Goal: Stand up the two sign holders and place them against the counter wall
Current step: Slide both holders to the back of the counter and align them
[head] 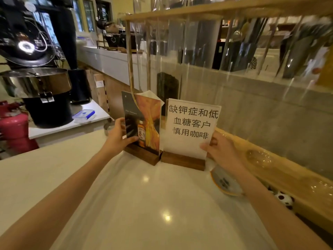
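Two sign holders stand upright side by side on the white counter (pixel 144 204), each a clear acrylic sheet in a dark wooden base. The left holder (pixel 146 123) shows a dark and orange picture with a small bottle. My left hand (pixel 118 137) grips its left edge, thumb on the front. The right holder (pixel 191 127) carries a white sheet with black Chinese characters. My right hand (pixel 219 148) pinches its lower right corner. Both stand close to the grey counter wall (pixel 261 112), behind which rises a wooden rack.
A wooden ledge (pixel 281 175) with round hollows runs along the wall on the right. A patterned saucer (pixel 225 184) and a small spotted figure (pixel 283 198) lie below my right forearm. A coffee roaster (pixel 41 87) and a red gas cylinder (pixel 14 127) stand at the left.
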Demonstrator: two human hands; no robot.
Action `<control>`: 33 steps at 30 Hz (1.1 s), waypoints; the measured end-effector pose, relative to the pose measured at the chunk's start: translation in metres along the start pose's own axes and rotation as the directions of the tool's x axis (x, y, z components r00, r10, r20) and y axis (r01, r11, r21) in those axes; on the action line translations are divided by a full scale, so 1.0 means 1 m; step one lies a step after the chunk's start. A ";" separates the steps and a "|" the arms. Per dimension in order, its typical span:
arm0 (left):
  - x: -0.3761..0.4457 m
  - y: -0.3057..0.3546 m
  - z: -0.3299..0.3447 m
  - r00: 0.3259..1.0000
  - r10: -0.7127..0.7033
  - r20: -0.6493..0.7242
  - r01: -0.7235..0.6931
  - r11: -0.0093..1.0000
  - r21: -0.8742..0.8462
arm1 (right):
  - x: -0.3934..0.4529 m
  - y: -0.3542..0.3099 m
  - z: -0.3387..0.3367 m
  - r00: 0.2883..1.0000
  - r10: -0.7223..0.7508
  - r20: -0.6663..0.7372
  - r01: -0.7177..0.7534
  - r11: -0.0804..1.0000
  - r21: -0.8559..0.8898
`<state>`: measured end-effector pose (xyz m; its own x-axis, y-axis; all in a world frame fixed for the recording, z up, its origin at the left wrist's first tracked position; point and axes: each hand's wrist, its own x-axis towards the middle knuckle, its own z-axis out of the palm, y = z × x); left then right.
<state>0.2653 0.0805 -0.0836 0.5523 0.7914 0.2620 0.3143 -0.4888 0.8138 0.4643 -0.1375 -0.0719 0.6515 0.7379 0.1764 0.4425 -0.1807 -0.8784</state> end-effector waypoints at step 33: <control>0.087 0.022 0.087 0.990 0.053 0.132 -0.049 0.998 -0.030 | -0.011 0.023 -0.017 0.960 -0.115 -0.255 0.061 0.976 -0.211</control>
<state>0.3876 0.1068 -0.0881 0.6652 0.7091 0.2340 0.2634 -0.5161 0.8150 0.4774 -0.1612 -0.0861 0.7315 0.5634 0.3840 0.6016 -0.2683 -0.7524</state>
